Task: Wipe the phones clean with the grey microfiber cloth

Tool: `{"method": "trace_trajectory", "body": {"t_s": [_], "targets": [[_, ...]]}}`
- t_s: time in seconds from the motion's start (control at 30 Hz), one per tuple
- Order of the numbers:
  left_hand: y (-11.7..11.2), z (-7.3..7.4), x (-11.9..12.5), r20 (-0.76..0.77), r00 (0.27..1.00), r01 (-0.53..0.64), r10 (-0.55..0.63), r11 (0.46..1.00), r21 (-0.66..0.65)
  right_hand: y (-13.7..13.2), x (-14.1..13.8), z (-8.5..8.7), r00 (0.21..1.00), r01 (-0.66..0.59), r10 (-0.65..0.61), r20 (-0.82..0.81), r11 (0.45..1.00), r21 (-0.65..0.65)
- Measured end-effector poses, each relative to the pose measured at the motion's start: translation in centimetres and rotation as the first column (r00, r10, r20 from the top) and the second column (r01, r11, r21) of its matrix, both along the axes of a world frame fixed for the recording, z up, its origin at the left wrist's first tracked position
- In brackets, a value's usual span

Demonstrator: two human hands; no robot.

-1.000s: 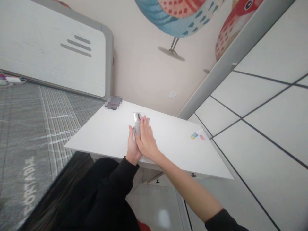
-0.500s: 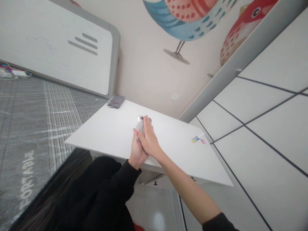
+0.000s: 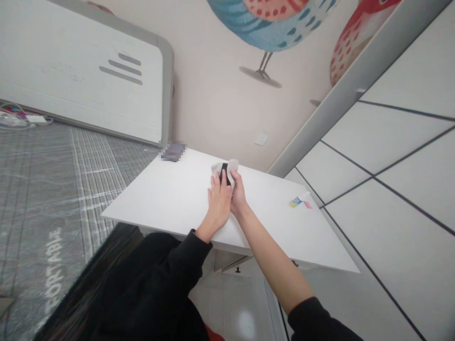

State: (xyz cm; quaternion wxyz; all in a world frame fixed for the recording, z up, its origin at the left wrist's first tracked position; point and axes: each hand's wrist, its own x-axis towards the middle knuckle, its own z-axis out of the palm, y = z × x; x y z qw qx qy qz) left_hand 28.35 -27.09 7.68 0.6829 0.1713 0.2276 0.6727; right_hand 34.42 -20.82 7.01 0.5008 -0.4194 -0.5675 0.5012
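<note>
The hands sit close together on the bench (image 3: 159, 199). The left hand (image 3: 218, 201) lies spread, its fingertips near a dark phone (image 3: 224, 173), while the right hand (image 3: 239, 193) pinches a white cloth (image 3: 232, 166) around that phone. The phone is mid-bench, with a small colourful packet (image 3: 297, 201) toward the bench's right end. A loosened pinch could let the phone slip from the cloth, strike the bench and slide toward its edge.

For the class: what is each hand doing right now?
Left hand: open, flat, beside the phone.
Right hand: closed, holding the phone and a cloth.
</note>
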Motion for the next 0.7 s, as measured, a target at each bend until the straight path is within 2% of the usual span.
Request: {"method": "trace_trajectory", "body": {"t_s": [0.1, 0.17, 0.2, 0.3, 0.4, 0.47, 0.57, 0.7], "targets": [[1.9, -0.1, -1.1, -0.312, 0.947, -0.023, 0.08, 0.983, 0.182, 0.1, 0.7, -0.7, 0.99, -0.036, 0.025, -0.14, 0.997, -0.074], [3.6, -0.2, -2.0, -0.469, 0.875, 0.001, 0.115, 0.971, 0.241, 0.8, 1.3, -1.1, 0.978, -0.05, 0.026, -0.208, 0.993, -0.111], [4.6, -0.2, -2.5, -0.501, 0.858, 0.009, 0.117, 0.97, 0.243, 1.3, 1.6, -1.2, 0.972, -0.051, 0.02, -0.234, 0.991, -0.127], [7.4, -0.5, -4.2, -0.472, 0.877, 0.004, 0.095, 0.979, 0.204, 3.4, 2.2, -1.5, 0.959, -0.042, -0.005, -0.283, 0.986, -0.16], [8.7, -1.6, -5.2, -0.44, 0.897, 0.009, 0.053, 0.991, 0.137, 4.9, 2.2, -2.1, 0.954, -0.043, -0.011, -0.299, 0.984, -0.175], [8.5, -2.8, -4.9, -0.417, 0.909, 0.045, -0.008, 0.996, 0.077, 5.3, 2.0, -3.0, 0.953, -0.028, -0.029, -0.301, 0.983, -0.182], [7.4, -4.6, -3.6, -0.374, 0.925, 0.097, -0.067, 0.993, 0.062, 5.0, 1.8, -4.6, 0.949, 0.043, -0.098, -0.301, 0.982, -0.184], [6.7, -5.7, -2.1, -0.257, 0.964, 0.085, -0.072, 0.995, 0.042, 4.3, 1.9, -6.0, 0.942, 0.131, -0.171, -0.288, 0.98, -0.153]]}}
